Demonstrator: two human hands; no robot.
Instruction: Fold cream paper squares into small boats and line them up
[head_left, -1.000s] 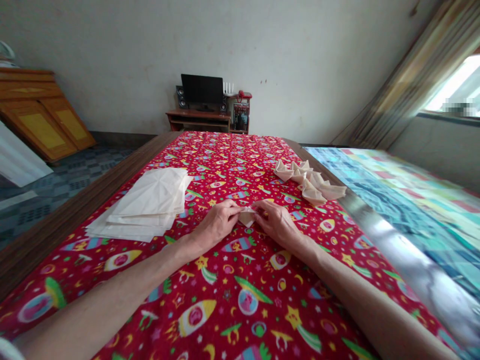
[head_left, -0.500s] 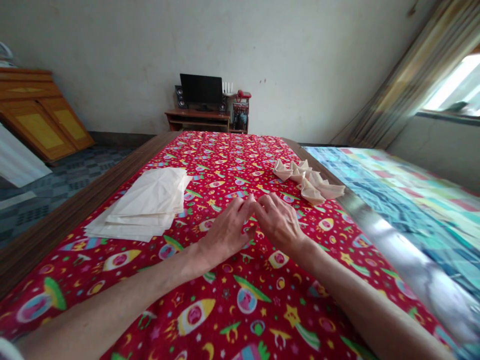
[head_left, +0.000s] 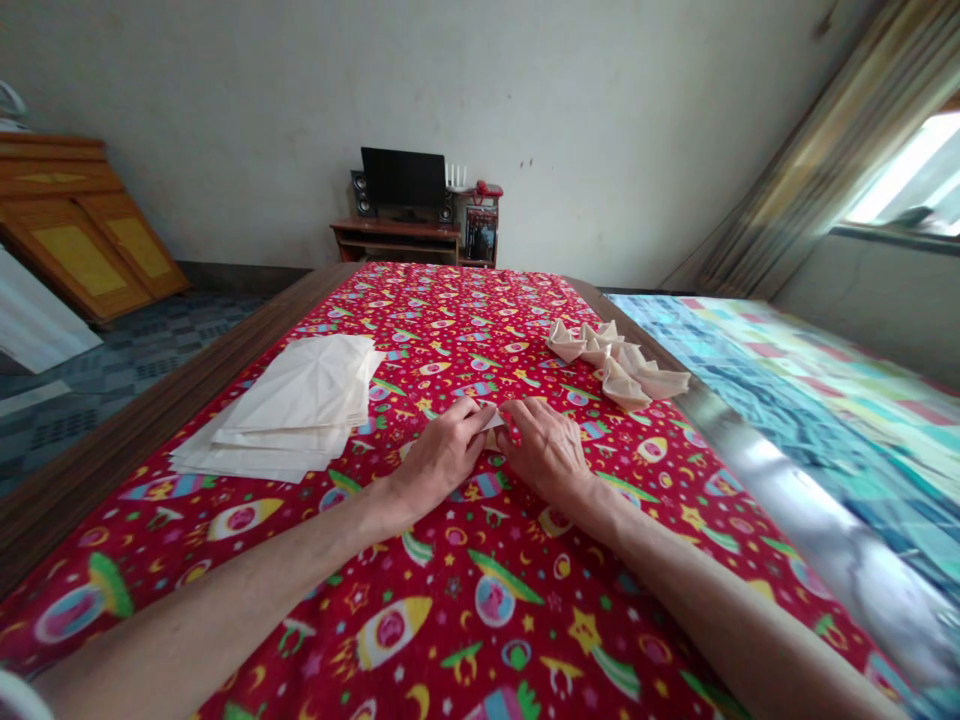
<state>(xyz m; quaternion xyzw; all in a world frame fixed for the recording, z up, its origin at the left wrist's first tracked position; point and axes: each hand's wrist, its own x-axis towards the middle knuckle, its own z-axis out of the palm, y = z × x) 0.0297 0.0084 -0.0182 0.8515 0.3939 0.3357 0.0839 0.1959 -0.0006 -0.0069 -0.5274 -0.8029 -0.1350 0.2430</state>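
Note:
Between my two hands a small piece of folded paper (head_left: 493, 421) shows, pale cream and mostly covered by the fingers. My left hand (head_left: 448, 443) is closed on its left side, and my right hand (head_left: 541, 440) grips it from the right. Both hands are low over the red patterned cloth. To the left lies a stack of cream paper sheets (head_left: 300, 390) with crease lines on the top one. Off to the right, several folded paper shapes (head_left: 630, 375) with pointed tips sit in a cluster near the table's edge.
The red cloth (head_left: 480, 590) covers most of the long table, whose brown wooden edge (head_left: 195, 400) shows at left. A bed (head_left: 795, 400) adjoins the right side. Beyond the far end stand a monitor (head_left: 403, 180) and a small desk (head_left: 397, 232).
My hands have shifted slightly and come lower, with the fingertips turned differently. A bit of the folded paper now shows between them. The stack and the folded shapes stayed put.

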